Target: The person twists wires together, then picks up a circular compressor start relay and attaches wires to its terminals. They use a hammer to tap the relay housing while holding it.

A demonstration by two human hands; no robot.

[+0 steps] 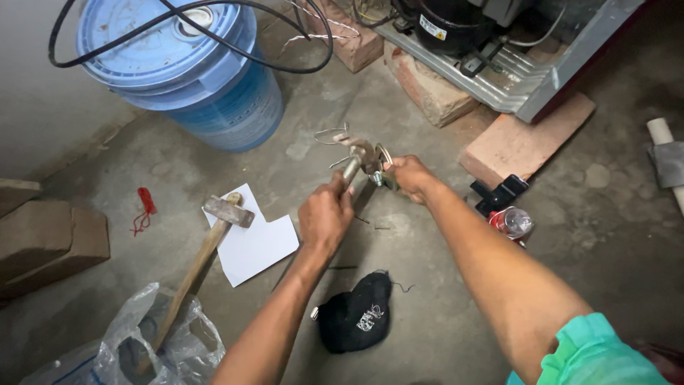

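Both hands raised over concrete floor [399,299], meeting mid-frame. Left hand [325,216] fisted round metal tool [352,165]; tool's long axis runs up and right from fist, away from body. Right hand [408,177] closed on brass fitting [383,171] at tool's tip. Hands just beside each other, right slightly farther out. Thin wire [329,134] curls off tip. Hammer [206,249] lies well apart, left.

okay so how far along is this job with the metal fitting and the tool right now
Done: tools look laid out, with a hammer on white paper on the floor. In hand: the left hand grips a metal tool while the right hand holds a small metal fitting against it, thin tubing curling off the end. Left: the fitting is not yet fixed to anything; the compressor unit sits apart on bricks.
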